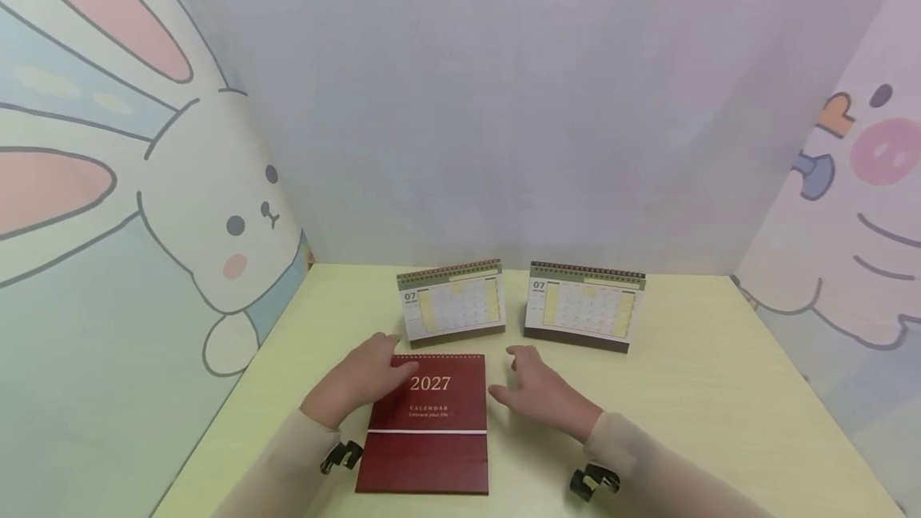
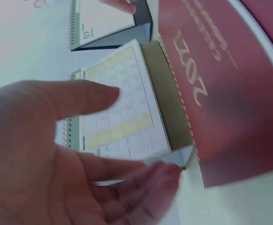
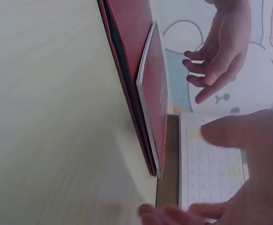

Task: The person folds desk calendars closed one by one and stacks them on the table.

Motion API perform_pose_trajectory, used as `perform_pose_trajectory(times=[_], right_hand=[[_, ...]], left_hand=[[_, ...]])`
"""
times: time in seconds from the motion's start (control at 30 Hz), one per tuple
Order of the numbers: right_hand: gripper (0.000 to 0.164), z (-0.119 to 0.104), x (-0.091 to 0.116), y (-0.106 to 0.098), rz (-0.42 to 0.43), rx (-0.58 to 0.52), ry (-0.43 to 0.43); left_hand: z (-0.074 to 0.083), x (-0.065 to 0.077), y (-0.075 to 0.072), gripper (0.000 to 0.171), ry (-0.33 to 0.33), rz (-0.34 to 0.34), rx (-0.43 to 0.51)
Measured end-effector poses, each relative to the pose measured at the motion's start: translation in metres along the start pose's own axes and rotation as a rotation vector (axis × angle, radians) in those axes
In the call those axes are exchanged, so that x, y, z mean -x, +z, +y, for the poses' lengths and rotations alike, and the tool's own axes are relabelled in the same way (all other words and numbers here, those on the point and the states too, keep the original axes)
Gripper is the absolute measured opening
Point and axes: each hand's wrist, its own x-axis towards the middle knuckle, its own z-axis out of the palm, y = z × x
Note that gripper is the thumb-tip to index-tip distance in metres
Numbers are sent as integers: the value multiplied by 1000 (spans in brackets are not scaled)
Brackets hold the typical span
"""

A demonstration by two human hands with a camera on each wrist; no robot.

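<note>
A dark red 2027 desk calendar (image 1: pixel 432 454) lies flat on the table, its gold lettering facing up and its spiral binding at the far edge. Over its upper left corner hovers my left hand (image 1: pixel 363 374), fingers loosely spread; in the left wrist view that hand (image 2: pixel 47 145) holds nothing. To the right of the red calendar is my right hand (image 1: pixel 543 394), apart from it, with thumb and fingers parted. The right wrist view also shows a gap between this hand (image 3: pixel 239 168) and the red calendar (image 3: pixel 153 93).
Behind the red calendar stand two spiral desk calendars, the left one (image 1: pixel 460 306) and the right one (image 1: pixel 584 310), both showing a 07 page. A pale curtain (image 1: pixel 504 118) hangs behind the light wooden table (image 1: pixel 691 398). Cartoon-printed panels flank both sides.
</note>
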Motion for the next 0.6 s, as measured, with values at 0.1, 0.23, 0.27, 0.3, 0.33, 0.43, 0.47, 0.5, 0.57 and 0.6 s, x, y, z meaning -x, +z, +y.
perform_pose_trajectory(times=[0.1, 0.23, 0.27, 0.3, 0.33, 0.43, 0.47, 0.5, 0.57, 0.6], right_hand=[[88, 7, 6, -9, 27, -49, -51], [83, 15, 11, -18, 52, -49, -114], [81, 16, 12, -20, 59, -42, -121], [81, 17, 13, -22, 65, -35, -127], [80, 18, 14, -24, 74, -29, -129], [77, 20, 16, -29, 99, -19, -122], [77, 21, 16, -30, 106, -18, -118], [77, 22, 17, -32, 111, -19, -114], [76, 23, 18, -35, 122, -21, -105], [76, 24, 19, -36, 126, -22, -101]], left_hand=[[6, -5, 1, 60, 105, -42, 79], [13, -13, 6, 70, 187, -58, 149], [15, -15, 7, 70, 204, -59, 168], [16, -17, 9, 71, 221, -61, 192], [18, -19, 10, 71, 233, -62, 219], [24, -26, 16, 72, 262, -63, 290], [25, -28, 18, 72, 268, -63, 311], [27, -30, 20, 72, 271, -60, 329], [29, -34, 24, 71, 281, -60, 360], [31, -36, 27, 71, 283, -65, 380]])
